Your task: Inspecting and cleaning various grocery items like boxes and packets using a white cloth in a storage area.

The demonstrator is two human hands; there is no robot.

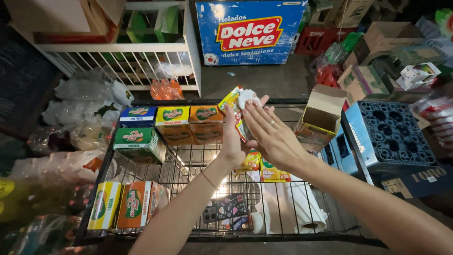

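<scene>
Yellow and red packets (239, 111) are pressed between the person's two hands above the wire shelf (188, 165), the landmark for everything else. The left hand (232, 137) stands upright with its palm against the near side of the bundle, fingers flat and reaching up along it. The right hand (271, 134) lies against the other side, fingers spread and straight, a ring on one of them; neither hand curls round the packets, they clamp them palm to palm. A white crumpled top shows above the fingertips. More small packets (266, 171) of the same colours hang or lie just below the hands, over the middle of the shelf.

Along the shelf's far edge stands a row of cartons (172, 123), one blue, the others yellow and orange, with a green carton (139, 144) just in front of them to the left. At the near left corner of the shelf lie a yellow carton and an orange carton (123, 205) side by side. An open cardboard box (321, 118) sits at the shelf's far right corner, its flap raised. A blue plastic crate (391, 137) stands just right of the shelf. Under the wire, a roll of white paper (295, 208) and a dark patterned phone case (225, 208) can be seen. Beyond the shelf stands a blue freezer chest (250, 33).
</scene>
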